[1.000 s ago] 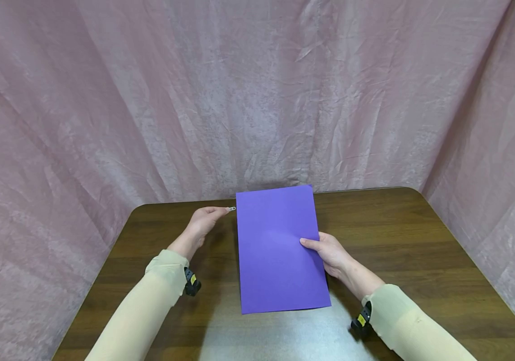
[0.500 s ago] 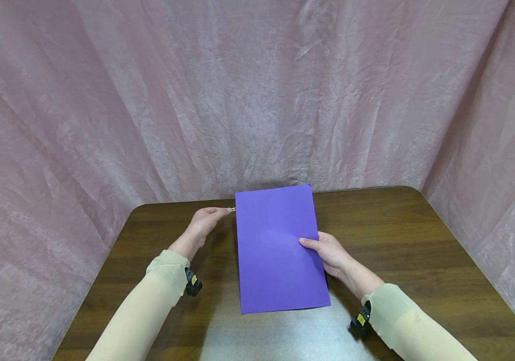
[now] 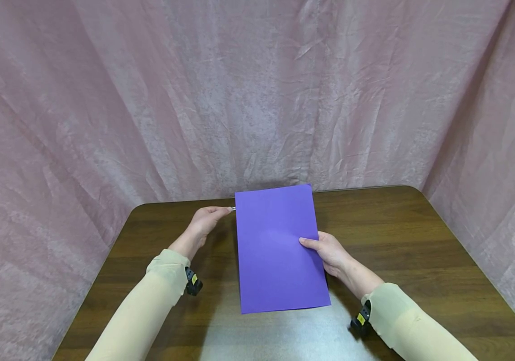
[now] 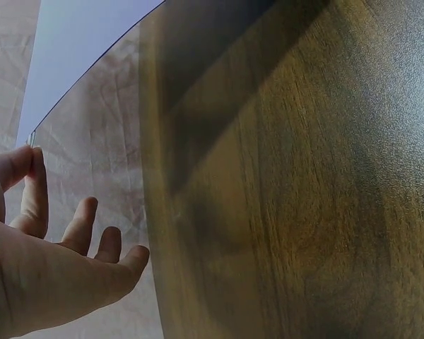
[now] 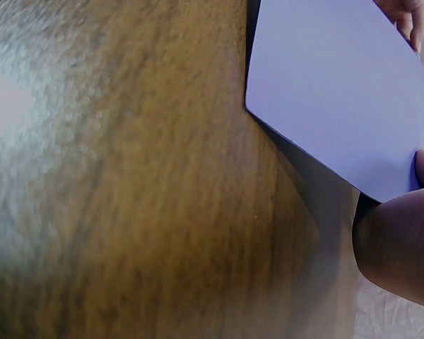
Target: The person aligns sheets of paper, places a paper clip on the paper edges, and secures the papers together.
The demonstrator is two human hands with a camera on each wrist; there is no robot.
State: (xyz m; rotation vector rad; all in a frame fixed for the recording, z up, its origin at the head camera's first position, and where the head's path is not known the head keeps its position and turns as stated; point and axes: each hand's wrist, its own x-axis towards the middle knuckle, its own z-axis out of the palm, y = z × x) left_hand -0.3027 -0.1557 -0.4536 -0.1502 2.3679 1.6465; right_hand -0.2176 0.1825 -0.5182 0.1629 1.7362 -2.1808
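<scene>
A purple sheet of paper [image 3: 275, 250] is held up over the table, its top tilted toward the back. At its right edge my right hand [image 3: 335, 253] grips it, thumb on the front and the other fingers behind. Near the upper left edge my left hand [image 3: 204, 221] pinches a small silvery paper clip [image 3: 233, 208] between thumb and forefinger. In the left wrist view the clip [image 4: 32, 139] sits right at the edge of the paper [image 4: 78, 49], while the other fingers of that hand [image 4: 56, 268] spread loosely below.
The brown wooden table [image 3: 397, 225] has rounded back corners and a bright glare near its front. A pink velvety curtain [image 3: 257, 100] hangs behind it and along both sides. Each sleeved wrist carries a black camera [image 3: 193, 282].
My left hand has brought the paper clip slightly to the right, up to the edge of the paper. The right hand and the paper stay almost still.
</scene>
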